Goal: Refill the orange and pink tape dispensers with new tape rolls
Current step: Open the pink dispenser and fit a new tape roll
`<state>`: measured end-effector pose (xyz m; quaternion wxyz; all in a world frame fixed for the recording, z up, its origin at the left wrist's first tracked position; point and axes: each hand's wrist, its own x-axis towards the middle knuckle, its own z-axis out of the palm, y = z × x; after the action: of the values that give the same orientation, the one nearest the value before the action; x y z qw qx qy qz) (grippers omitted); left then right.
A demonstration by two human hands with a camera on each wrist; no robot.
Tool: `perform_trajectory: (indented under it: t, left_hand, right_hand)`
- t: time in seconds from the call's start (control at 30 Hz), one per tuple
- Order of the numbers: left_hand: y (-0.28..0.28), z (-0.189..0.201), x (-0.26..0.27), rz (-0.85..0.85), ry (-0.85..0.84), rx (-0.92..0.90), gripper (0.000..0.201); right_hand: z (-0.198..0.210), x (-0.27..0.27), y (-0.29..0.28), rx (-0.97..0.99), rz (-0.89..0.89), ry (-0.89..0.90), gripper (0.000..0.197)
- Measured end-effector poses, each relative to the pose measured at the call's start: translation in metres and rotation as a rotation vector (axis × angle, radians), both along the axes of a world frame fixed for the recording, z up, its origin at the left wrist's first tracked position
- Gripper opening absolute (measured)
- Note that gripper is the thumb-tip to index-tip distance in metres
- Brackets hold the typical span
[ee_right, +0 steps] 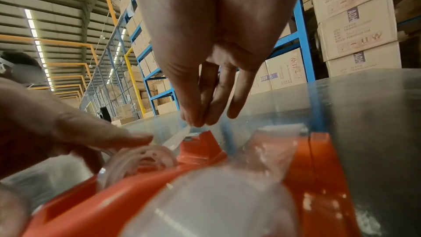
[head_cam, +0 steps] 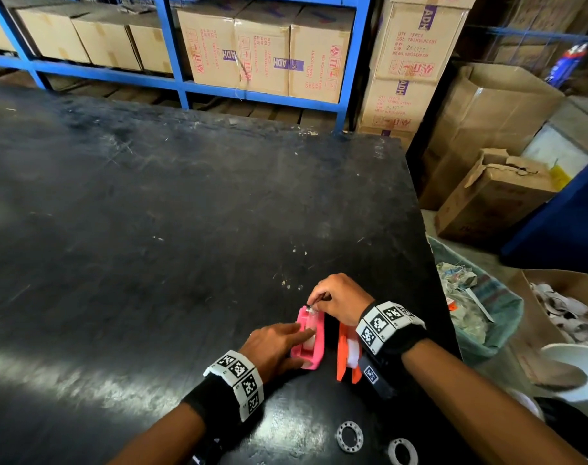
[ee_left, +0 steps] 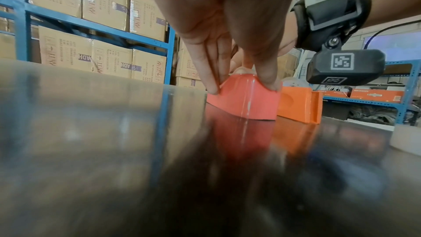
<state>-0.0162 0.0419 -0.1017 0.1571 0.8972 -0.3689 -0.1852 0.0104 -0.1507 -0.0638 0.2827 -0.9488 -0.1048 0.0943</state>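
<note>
The pink tape dispenser [head_cam: 307, 344] stands on the black table [head_cam: 151, 229] with a clear tape roll [head_cam: 308, 333] in it. My left hand [head_cam: 286, 340] grips its sides, fingers [ee_left: 213, 86] on one flank and thumb on the other, index finger lying on the roll. At the cutter end my right hand [head_cam: 314, 302] pinches the loose tape end [ee_right: 180, 137] between thumb and fingertips [ee_right: 193, 120]. The orange dispenser [head_cam: 346, 357] lies just right of the pink one with a roll [ee_right: 216, 205] in it, partly under my right wrist.
Two empty tape cores [head_cam: 349, 436] [head_cam: 402, 452] lie near the front edge. The table's right edge is close to the dispensers; beyond it stand a lined waste bin [head_cam: 487, 317] and open cartons [head_cam: 494, 196]. Blue shelving [head_cam: 185, 85] with boxes runs behind.
</note>
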Motion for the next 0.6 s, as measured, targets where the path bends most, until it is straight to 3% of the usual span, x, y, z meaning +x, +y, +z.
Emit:
perform_trajectory:
  t: [0.23,0.53,0.6]
  left_hand:
    - [0.001,-0.001,0.004,-0.070,-0.004,0.019,0.076]
    - [0.000,-0.003,0.005,-0.056,0.014,0.060,0.077]
    - [0.000,-0.002,0.005,-0.050,0.006,0.073,0.069]
  right_hand:
    - [-0.003,0.012,-0.001,0.029,0.007,0.032,0.010]
    - [-0.001,0.027,0.000,-0.050,0.078,0.096,0.011]
    - [0.000,0.027,0.002,-0.080,0.086,0.107,0.012]
